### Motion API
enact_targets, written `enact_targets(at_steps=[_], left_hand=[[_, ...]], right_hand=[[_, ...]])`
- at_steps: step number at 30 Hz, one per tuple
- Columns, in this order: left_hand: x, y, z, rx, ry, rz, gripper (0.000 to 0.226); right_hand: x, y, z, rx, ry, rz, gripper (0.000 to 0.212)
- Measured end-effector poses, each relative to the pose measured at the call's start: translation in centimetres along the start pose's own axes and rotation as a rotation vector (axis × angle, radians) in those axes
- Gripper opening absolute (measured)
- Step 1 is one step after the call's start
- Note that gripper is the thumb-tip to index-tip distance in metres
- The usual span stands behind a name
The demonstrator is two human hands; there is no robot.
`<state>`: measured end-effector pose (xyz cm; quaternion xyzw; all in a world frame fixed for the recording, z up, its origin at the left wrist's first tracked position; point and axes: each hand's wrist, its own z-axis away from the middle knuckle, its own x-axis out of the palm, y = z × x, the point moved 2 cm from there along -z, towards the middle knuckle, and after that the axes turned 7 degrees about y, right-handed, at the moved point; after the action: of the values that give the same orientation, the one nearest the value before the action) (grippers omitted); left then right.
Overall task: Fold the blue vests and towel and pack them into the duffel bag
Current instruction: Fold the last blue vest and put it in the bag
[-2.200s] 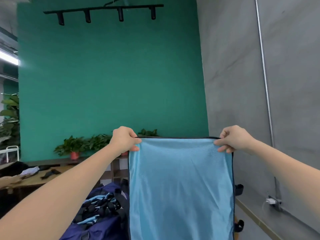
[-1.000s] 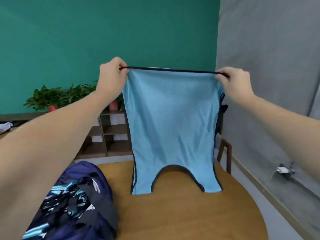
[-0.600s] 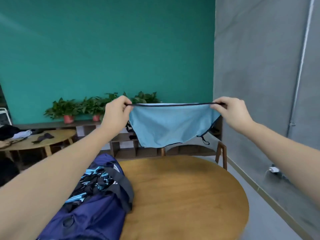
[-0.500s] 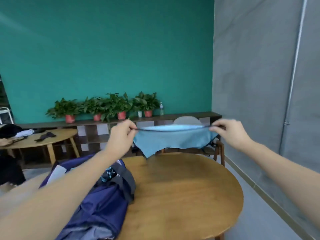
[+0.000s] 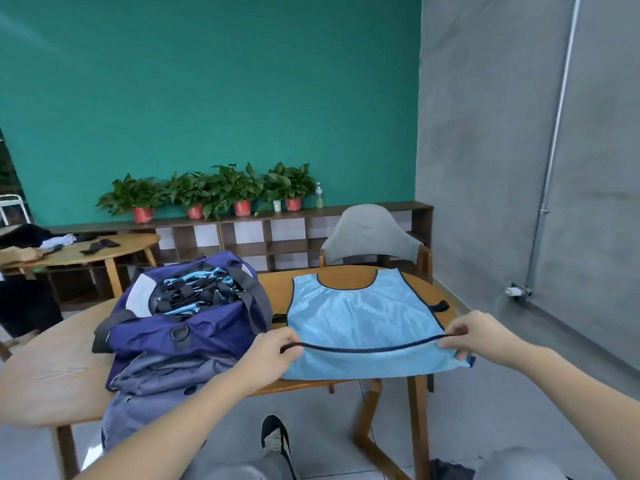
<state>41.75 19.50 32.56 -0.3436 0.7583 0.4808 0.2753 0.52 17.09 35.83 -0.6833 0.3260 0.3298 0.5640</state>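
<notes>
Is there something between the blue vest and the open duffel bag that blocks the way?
Nothing visible does. The blue vest lies on the table right beside the duffel bag, whose opening already holds bundled items.

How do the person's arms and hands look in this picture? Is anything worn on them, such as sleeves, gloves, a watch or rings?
Both forearms are bare as far as the frame shows; no sleeve edge comes into view. The left hand and the right hand wear no gloves. No watch, bracelet or ring shows on either wrist or on the visible fingers. No markings show either.
</notes>
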Motion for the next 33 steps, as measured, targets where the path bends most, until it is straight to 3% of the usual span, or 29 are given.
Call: enact_targets(at_steps=[11,18,22,25,29,31,33], left_hand=[[-2.2,2.2,-8.1,0.045,0.313,0.176,0.008],[0.1,-2.3,-19.1,-0.023,0.303,-0.013,0.02],[4.3,-6.1,-23.1,-0.16,0.17,-0.104,0.029],[8.0,-7.4,-23.2,-0.249,-0.018,-0.39,0.043],[11.5,-5.5,-21.8,-0.003,-0.063,-0.378,0.038],[13.1,-4.7,-20.0,0.007,-0.212,-0.316,0.041],[14.4,-4.4,-17.7,-0.019,-0.388,-0.367,0.059]], right_hand=[[-4.5,-1.0,-7.5,-0.041,0.197,-0.003,0.02],[-2.9,-0.7,-18.6,-0.08,0.234,0.01,0.013],[1.6,0.4,-23.2,-0.033,0.187,0.088,0.025],[6.0,1.9,-24.5,0.016,0.095,0.224,0.049],[11.2,2.7,-23.0,-0.09,-0.048,0.24,0.055],[13.1,3.2,-21.4,-0.161,-0.124,0.27,0.074],[14.0,3.9,-19.9,-0.187,-0.142,0.318,0.088]])
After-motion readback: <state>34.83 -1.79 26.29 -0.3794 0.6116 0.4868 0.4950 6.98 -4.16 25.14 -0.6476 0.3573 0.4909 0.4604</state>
